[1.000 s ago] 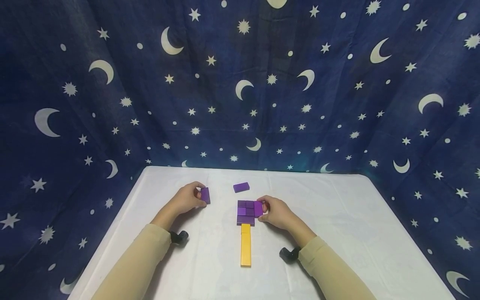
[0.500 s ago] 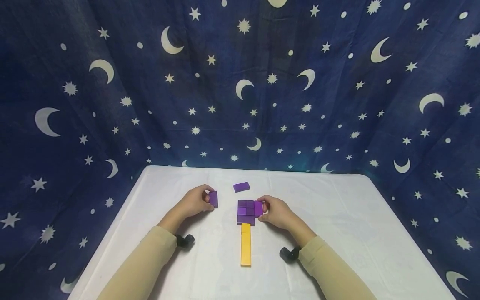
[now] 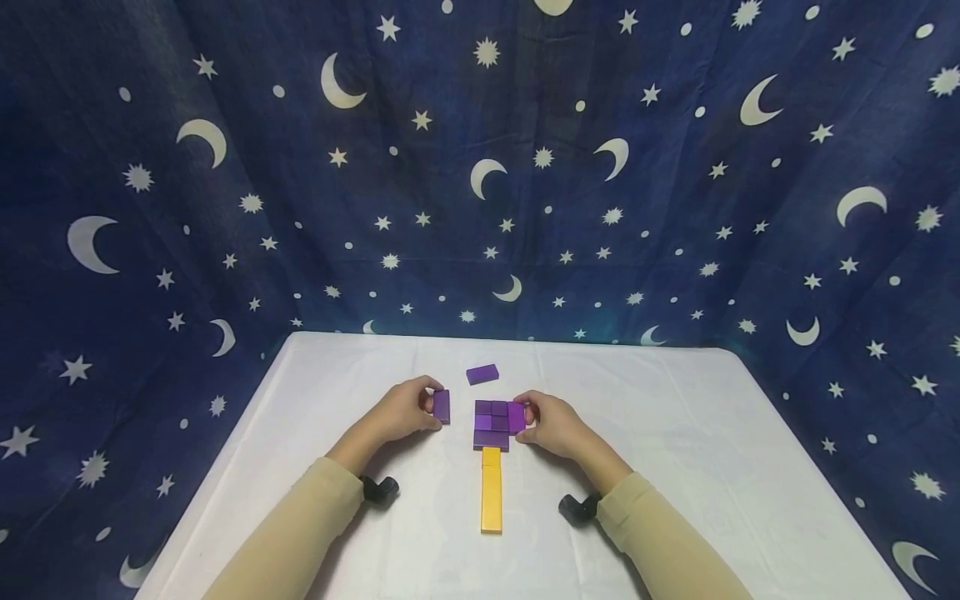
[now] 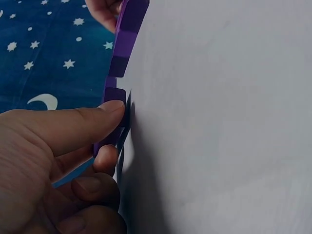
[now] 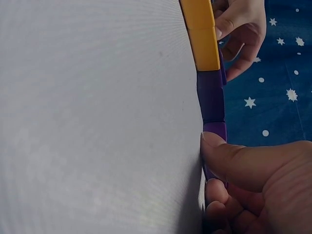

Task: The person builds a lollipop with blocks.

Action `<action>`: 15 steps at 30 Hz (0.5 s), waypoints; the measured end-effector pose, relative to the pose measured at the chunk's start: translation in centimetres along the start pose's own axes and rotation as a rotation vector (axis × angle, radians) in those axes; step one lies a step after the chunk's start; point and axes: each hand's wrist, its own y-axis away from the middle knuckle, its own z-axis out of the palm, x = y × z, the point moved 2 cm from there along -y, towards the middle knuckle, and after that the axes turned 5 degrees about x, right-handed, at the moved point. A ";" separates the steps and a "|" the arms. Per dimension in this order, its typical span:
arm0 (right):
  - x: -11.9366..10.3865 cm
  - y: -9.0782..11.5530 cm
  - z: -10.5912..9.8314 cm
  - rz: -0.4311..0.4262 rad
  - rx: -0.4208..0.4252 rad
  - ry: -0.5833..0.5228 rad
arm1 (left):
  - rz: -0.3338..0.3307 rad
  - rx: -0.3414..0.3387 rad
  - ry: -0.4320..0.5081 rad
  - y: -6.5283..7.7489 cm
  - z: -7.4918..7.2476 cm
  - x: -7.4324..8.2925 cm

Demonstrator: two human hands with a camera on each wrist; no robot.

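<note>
In the head view my left hand [image 3: 402, 410] pinches a purple block [image 3: 442, 407] between thumb and fingers, a short way left of a cluster of purple blocks [image 3: 491, 438]. My right hand [image 3: 558, 425] grips a brighter purple block [image 3: 517, 418] by its ends, against the cluster's right side. From the cluster's near edge a strip of yellow blocks [image 3: 491, 500] runs toward me. The left wrist view shows the thumb [image 4: 112, 109] on the held block, with the cluster beyond. In the right wrist view the thumb [image 5: 214, 146] presses on the purple block's end.
A single purple block [image 3: 482, 374] lies behind the cluster, slightly askew. Everything rests on a white-covered table [image 3: 637, 400]. A dark blue cloth [image 3: 480, 208] with moons and stars hangs behind it. Black wrist cameras [image 3: 380, 490] sit at both cuffs.
My left hand has moved right and a little nearer to me, bringing its purple block closer to the cluster. The right hand has stayed in place on its block.
</note>
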 end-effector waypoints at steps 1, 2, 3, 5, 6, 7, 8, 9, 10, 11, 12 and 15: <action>0.0 0.0 0.0 -0.006 0.001 0.001 | 0.006 -0.005 0.003 0.0 0.1 0.1; -0.1 0.0 -0.1 -0.013 0.003 0.003 | 0.011 -0.008 0.003 0.0 0.3 0.2; -0.1 0.1 -0.1 -0.017 0.006 0.003 | 0.019 -0.013 0.009 0.0 0.4 0.2; -0.1 0.1 -0.1 -0.024 0.008 0.000 | 0.035 -0.022 0.023 0.1 0.5 0.3; -0.1 0.1 -0.1 -0.026 0.008 -0.001 | 0.041 -0.025 0.027 0.1 0.6 0.4; -0.1 0.1 -0.1 -0.027 0.008 -0.001 | 0.044 -0.027 0.029 0.1 0.7 0.5; -0.1 0.1 -0.1 -0.024 0.008 -0.002 | 0.049 -0.029 0.031 0.1 0.7 0.5; -0.1 0.0 -0.1 -0.022 0.007 -0.003 | 0.054 -0.032 0.034 0.1 0.8 0.6; 0.0 0.0 0.0 -0.022 0.007 -0.002 | 0.060 -0.035 0.036 0.1 0.9 0.7; 0.0 0.0 0.0 -0.022 0.007 -0.001 | 0.064 -0.036 0.037 0.1 1.0 0.7; 0.0 0.0 0.0 -0.023 0.007 0.002 | 0.069 -0.038 0.035 0.1 1.1 0.8; 0.0 -0.1 0.0 -0.027 0.008 0.002 | 0.081 -0.042 0.030 0.1 1.3 1.0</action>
